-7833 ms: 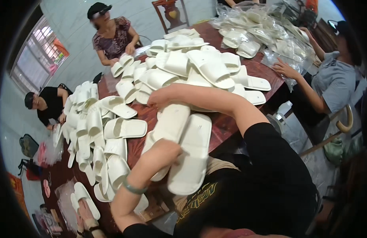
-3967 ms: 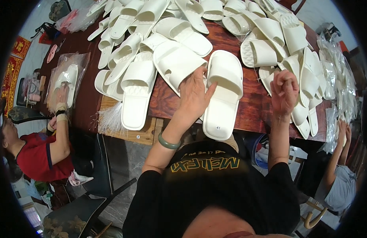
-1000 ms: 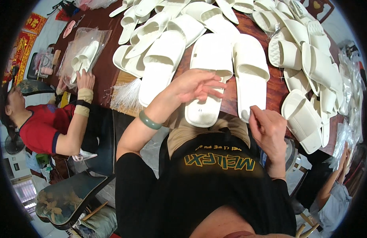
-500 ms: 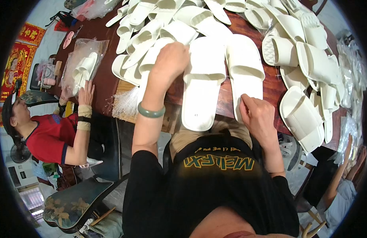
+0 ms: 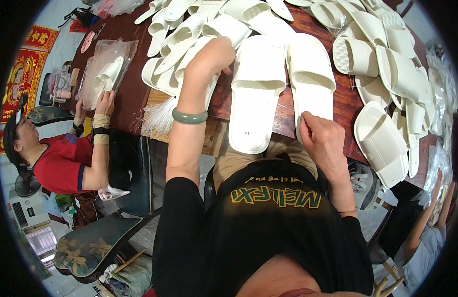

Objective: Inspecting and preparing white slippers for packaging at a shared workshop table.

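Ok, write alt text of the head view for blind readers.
Two white slippers lie side by side on a wooden table, the person's right hand at the right one's heel and left hand over another slipper to the left. More white slippers crowd around; at far left a co-worker in red handles a slipper in a clear bag.

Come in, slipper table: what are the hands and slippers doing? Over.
Right hand at one heel of the slipper pair; left hand by loose slippers, both grips unclear. Pair side by side, straps up. Loose slippers crowd both sides.
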Tool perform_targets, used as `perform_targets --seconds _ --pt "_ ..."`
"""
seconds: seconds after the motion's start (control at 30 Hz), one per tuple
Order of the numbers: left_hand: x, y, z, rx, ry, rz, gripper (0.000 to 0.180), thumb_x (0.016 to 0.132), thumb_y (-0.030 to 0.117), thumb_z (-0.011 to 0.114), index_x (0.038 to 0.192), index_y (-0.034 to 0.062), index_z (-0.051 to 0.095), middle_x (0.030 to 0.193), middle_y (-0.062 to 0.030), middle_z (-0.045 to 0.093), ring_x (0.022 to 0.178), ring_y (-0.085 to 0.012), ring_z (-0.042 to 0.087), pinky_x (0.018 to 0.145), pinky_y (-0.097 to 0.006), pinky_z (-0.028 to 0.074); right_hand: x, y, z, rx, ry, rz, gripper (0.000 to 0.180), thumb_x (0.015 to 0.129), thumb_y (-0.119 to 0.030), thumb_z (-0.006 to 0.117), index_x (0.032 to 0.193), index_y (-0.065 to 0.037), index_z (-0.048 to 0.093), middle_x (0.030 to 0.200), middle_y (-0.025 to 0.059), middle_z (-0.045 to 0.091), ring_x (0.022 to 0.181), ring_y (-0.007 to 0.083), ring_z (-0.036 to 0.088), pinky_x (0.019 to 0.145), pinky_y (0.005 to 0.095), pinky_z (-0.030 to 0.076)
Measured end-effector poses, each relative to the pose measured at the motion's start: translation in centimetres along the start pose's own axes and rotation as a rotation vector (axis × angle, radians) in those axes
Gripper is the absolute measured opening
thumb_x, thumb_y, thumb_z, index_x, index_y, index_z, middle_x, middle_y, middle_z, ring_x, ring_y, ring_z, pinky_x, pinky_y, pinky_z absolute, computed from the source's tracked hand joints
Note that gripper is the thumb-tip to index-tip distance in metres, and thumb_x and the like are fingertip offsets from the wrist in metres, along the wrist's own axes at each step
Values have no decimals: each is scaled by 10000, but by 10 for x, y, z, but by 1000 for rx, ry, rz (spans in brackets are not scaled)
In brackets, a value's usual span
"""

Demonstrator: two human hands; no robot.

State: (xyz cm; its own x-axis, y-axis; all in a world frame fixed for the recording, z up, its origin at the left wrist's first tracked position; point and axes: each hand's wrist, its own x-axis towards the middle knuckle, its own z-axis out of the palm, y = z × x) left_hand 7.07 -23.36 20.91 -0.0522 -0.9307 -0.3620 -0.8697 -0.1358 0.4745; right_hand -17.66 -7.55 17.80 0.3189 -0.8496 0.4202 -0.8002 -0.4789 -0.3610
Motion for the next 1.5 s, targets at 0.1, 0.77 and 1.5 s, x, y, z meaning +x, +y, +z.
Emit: perform_targets --seconds 0.1,0.77,1.5 --pt "-1 2 -3 35 72 41 219 851 148 439 769 -23 549 632 -99 576 546 -182 618 367 -288 361 -5 -2 -6 49 -46 -18 66 768 -69 596 746 -43 540 540 82 496 494 248 531 478 356 407" --pt "-143 2 119 225 336 634 576 797 288 631 1183 -98 445 1268 -277 403 1194 -399 358 943 -453 307 -61 -16 -54 273 -247 166 105 705 4 636 808 8 617 569 92 534 493 241 537 478 335 397" --pt "-37 9 16 109 514 490 244 865 177 490 814 -33 605 756 -210 604 770 -372 593 685 -416 462 7 -8 14 100 -42 79 74 771 -71 584 716 -36 549 573 103 555 512 264 565 487 370 428"
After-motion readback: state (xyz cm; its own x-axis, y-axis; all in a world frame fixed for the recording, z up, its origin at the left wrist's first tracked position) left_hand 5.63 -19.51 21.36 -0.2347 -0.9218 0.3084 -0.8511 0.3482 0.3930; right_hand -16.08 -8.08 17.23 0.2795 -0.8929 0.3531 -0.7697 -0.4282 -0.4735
